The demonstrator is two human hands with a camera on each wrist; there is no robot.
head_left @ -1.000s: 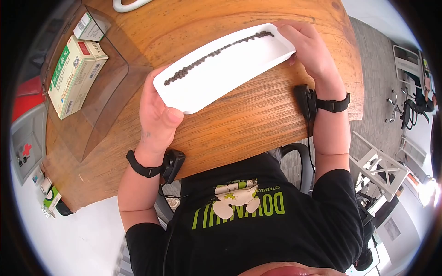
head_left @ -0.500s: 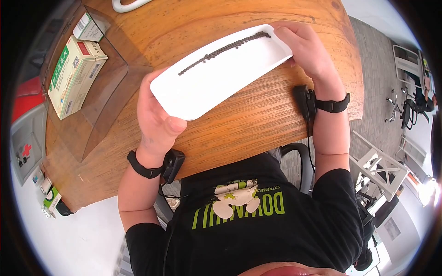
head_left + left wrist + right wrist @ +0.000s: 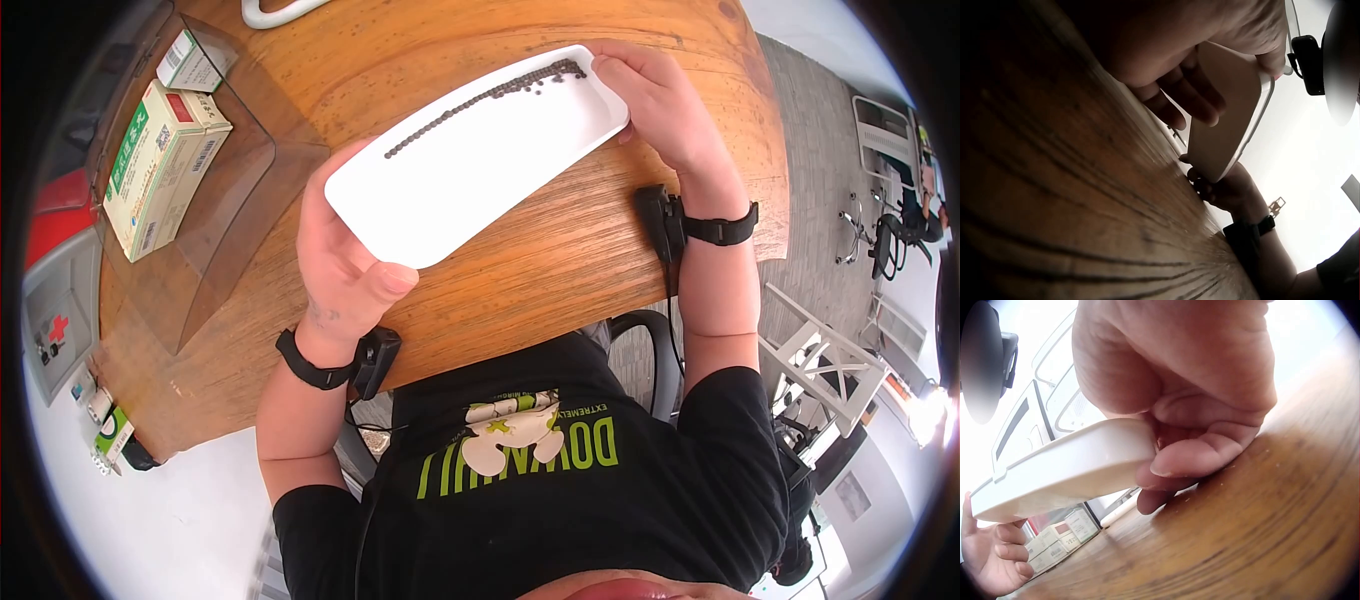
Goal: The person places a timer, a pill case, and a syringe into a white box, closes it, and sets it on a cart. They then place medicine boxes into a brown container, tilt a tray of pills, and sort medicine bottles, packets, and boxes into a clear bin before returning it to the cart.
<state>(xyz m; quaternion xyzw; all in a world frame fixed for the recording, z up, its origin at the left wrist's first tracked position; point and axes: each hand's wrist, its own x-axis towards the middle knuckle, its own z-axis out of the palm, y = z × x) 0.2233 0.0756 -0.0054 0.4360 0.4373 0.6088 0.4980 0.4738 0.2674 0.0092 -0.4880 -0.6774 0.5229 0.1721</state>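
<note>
A white, shallow oblong tray is held up over the wooden table, slanted in the head view with its right end farther from the body. Many small dark round pellets lie in a line along its far side, bunched toward the right end. My left hand grips the left end, thumb at the near corner; in the left wrist view its fingers reach below the pale tray underside. At the other end my right hand pinches the rim, with curled fingers underneath in the right wrist view.
On the left of the wooden table, a cream-and-green box and a smaller white box stand by a transparent plastic panel. A white curved handle-like piece shows at the far edge. Black devices are strapped at both wrists.
The pellets have left the tray's left end and gathered toward the right end, a few scattering there. The tray's left end has shifted slightly nearer the body, both hands still holding it.
</note>
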